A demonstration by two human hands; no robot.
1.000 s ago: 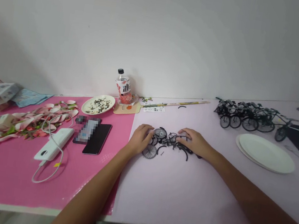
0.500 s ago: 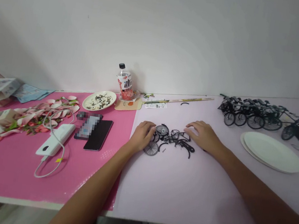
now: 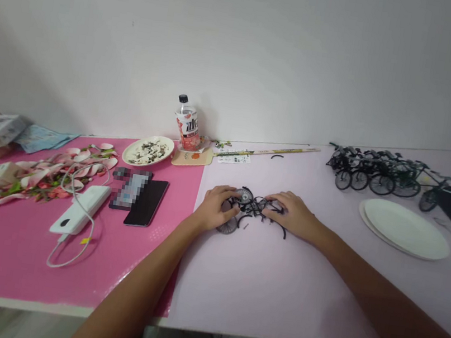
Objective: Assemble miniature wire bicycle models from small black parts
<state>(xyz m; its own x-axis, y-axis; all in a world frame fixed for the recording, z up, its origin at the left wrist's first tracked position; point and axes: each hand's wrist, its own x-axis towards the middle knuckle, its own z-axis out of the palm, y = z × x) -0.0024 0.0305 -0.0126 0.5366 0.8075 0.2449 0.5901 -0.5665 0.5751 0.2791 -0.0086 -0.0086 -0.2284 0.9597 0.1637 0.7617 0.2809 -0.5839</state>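
A small heap of black model bicycle parts, with wheels, a frame and curved mudguards, lies on the pale lilac table. My left hand rests on the left side of the heap, fingers curled over a grey spoked wheel. My right hand lies on the right side, fingers bent down onto the frame pieces. What each hand actually grips is hidden under the fingers.
Several finished model bicycles stand at the back right, with white oval plates in front. On the pink mat lie two phones, a white power bank, artificial flowers, a dish and a bottle.
My right hand moved left and came down onto the bicycle parts. My left hand closed in over the wheel. The view shifted slightly.
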